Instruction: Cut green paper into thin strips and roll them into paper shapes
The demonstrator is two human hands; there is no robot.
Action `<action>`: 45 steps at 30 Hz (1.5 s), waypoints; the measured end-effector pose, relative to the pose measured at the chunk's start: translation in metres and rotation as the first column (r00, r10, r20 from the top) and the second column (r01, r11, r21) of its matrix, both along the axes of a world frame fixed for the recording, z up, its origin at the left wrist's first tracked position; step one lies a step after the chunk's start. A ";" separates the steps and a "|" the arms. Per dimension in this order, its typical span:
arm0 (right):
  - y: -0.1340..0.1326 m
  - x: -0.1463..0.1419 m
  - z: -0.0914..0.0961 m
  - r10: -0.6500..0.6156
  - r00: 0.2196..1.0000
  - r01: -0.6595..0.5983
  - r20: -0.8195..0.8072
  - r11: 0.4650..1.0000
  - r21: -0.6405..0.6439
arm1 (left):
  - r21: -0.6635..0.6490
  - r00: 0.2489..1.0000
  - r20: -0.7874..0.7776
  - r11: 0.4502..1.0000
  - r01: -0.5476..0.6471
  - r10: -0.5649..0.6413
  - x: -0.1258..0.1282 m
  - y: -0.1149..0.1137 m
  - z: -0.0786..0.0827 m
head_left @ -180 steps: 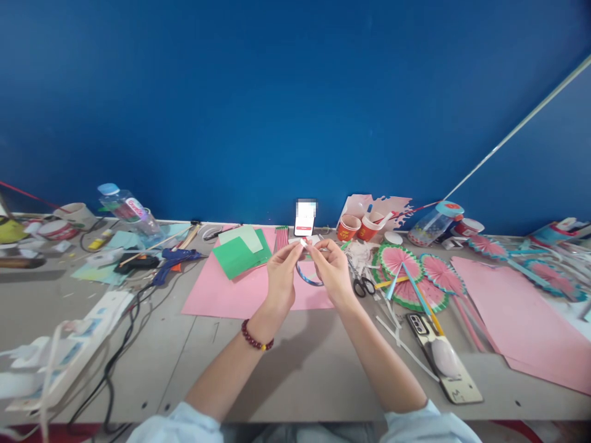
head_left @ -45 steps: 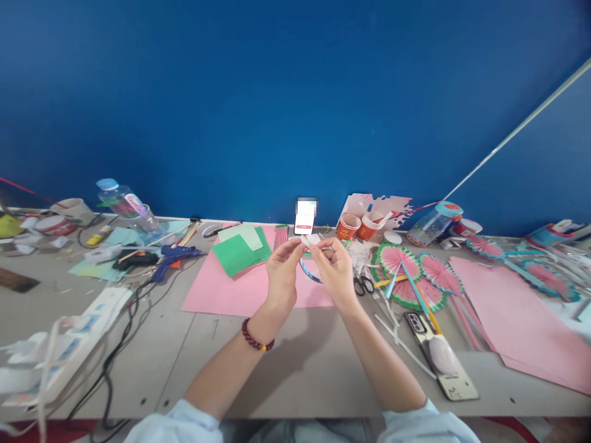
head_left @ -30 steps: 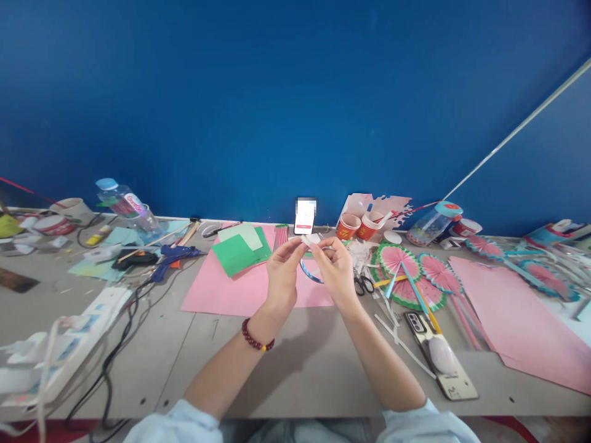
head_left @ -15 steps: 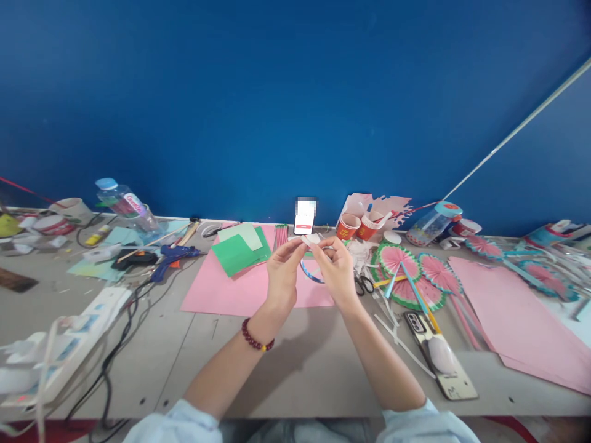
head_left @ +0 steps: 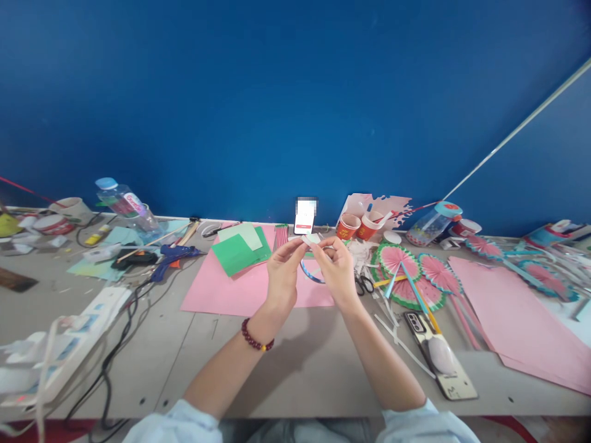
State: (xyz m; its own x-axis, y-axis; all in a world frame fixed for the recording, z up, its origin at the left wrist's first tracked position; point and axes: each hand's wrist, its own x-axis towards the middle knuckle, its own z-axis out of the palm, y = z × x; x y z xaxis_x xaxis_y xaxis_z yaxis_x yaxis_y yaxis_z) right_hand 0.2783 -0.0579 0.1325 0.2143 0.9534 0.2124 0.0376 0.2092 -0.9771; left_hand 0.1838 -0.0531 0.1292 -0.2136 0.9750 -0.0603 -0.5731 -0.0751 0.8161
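White strip, pinched in the fingertip grip of left hand and right hand, above the pink paper sheet; curved blue band between them. Hold virtually unchanged from half a second earlier, suggesting steady handling.

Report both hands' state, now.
Left hand: closed, pinching a small white strip.
Right hand: closed, pinching the same strip; whether either grips the blue curved band, can't tell.

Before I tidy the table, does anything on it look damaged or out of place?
Yes. Behind the red cups, the pink sheet has a ragged edge, as if torn or roughly cut. White scraps lie tangled beside the scissors, like unswept litter.
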 end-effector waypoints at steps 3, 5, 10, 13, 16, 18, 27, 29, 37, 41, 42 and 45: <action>0.000 0.000 -0.001 -0.005 1.000 0.005 0.006 1.000 0.003 | -0.007 1.000 0.005 1.000 0.001 -0.001 0.000 0.000 0.001; 0.000 0.000 -0.001 -0.008 1.000 0.008 0.007 1.000 0.002 | -0.009 1.000 0.003 1.000 0.002 -0.002 0.000 0.000 0.000; 0.000 0.000 0.000 -0.004 1.000 0.004 0.007 1.000 -0.006 | 0.002 1.000 -0.003 1.000 0.004 -0.004 0.000 0.001 -0.002; 0.000 0.001 0.000 -0.003 1.000 0.003 0.006 1.000 -0.009 | 0.000 1.000 -0.005 1.000 0.005 -0.005 0.000 0.000 -0.001; 0.000 0.001 0.000 -0.003 1.000 0.003 0.009 1.000 -0.008 | -0.005 1.000 -0.005 1.000 0.005 -0.005 0.000 -0.001 0.000; 0.000 0.001 0.000 -0.005 1.000 0.005 0.010 1.000 -0.011 | -0.001 1.000 -0.005 1.000 0.008 -0.008 0.000 -0.001 0.001; 0.001 0.000 -0.001 -0.011 1.000 0.011 0.004 1.000 -0.002 | -0.001 1.000 -0.008 1.000 0.012 -0.012 0.000 -0.002 0.003; 0.001 0.000 -0.001 -0.010 1.000 0.010 -0.001 1.000 -0.006 | -0.002 1.000 -0.004 1.000 0.008 -0.008 0.000 -0.002 0.003; 0.000 0.000 -0.001 -0.004 1.000 0.004 0.000 1.000 -0.002 | -0.011 1.000 0.006 1.000 0.008 -0.007 -0.001 -0.002 0.003; 0.001 0.000 -0.001 -0.002 1.000 0.002 -0.002 1.000 0.001 | 0.000 1.000 -0.008 1.000 0.008 -0.008 0.000 -0.001 0.001; 0.001 0.000 -0.001 -0.001 1.000 0.001 -0.003 1.000 0.001 | 0.002 1.000 -0.011 1.000 0.007 -0.007 0.000 -0.001 0.001; 0.001 0.000 -0.002 -0.004 1.000 0.004 0.001 1.000 -0.002 | -0.001 1.000 -0.009 1.000 0.003 -0.003 0.000 -0.001 0.002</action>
State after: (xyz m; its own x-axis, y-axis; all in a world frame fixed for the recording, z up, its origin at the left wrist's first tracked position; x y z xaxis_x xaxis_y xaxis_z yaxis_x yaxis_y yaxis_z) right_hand 0.2783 -0.0570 0.1308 0.2180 0.9530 0.2103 0.0392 0.2067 -0.9776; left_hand 0.1836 -0.0544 0.1309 -0.2111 0.9757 -0.0593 -0.5661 -0.0726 0.8211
